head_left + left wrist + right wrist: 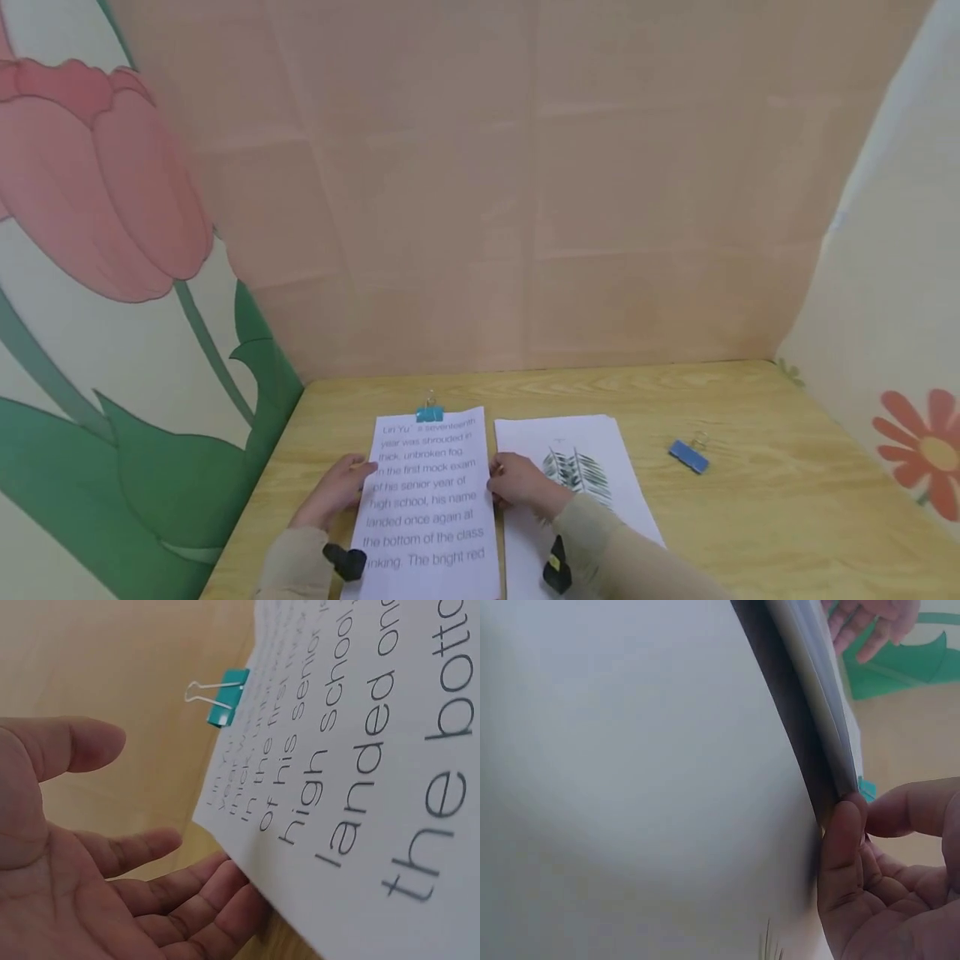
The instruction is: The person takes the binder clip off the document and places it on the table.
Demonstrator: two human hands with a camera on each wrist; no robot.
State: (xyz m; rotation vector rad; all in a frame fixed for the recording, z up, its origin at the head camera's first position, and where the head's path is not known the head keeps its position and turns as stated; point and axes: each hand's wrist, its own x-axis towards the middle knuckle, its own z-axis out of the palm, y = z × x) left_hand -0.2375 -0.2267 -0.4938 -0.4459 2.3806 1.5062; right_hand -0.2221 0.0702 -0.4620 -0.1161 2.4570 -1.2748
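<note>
A sheaf of white paper (427, 543) printed with large English text lies on the table, its top edge held by a teal binder clip (430, 414). At its left edge is my left hand (339, 490); in the left wrist view the fingers (214, 900) touch the paper's edge from beside and below, and the thumb stands apart. With thumb and index finger, my right hand (525, 483) pinches the right edge, which is slightly raised in the right wrist view. Under the right wrist lies a second white stack (519, 437) with a dark green leaf picture, partly hidden by the forearm.
A blue binder clip (688, 457) lies on the wooden table (780, 500) to the right of the leaf-picture stack. Behind the table hangs a pinkish-brown sheet (525, 208). Flower-painted walls (112, 192) stand at both sides.
</note>
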